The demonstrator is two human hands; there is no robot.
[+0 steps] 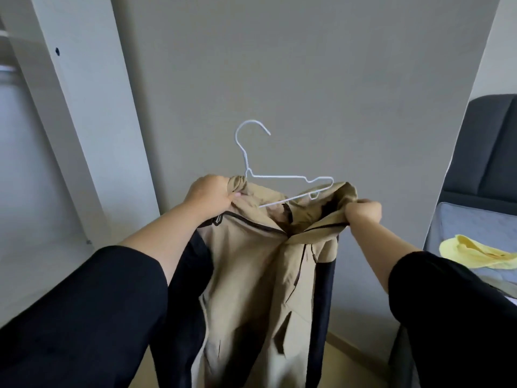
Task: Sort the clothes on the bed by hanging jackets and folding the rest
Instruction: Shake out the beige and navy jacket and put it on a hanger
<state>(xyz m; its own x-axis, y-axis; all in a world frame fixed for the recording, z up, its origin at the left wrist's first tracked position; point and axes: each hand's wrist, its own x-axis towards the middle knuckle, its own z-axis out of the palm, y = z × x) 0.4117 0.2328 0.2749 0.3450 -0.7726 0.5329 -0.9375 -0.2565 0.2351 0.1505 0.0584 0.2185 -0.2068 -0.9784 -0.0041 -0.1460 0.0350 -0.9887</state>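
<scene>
The person holds a tan jacket (251, 264) with dark sleeves up in front of a grey wall (293, 65). The left hand (208, 196) grips a bunched fold at the jacket's left shoulder, and the right hand (363, 212) clutches the fabric at the right shoulder. A white wire hanger (279, 177) sits at the collar, one end tucked under the left shoulder, the other end bare, its hook pointing up. At the right, a yellow garment (472, 254) lies on the bed (447, 233). A white wardrobe (64, 121) stands at the left.
</scene>
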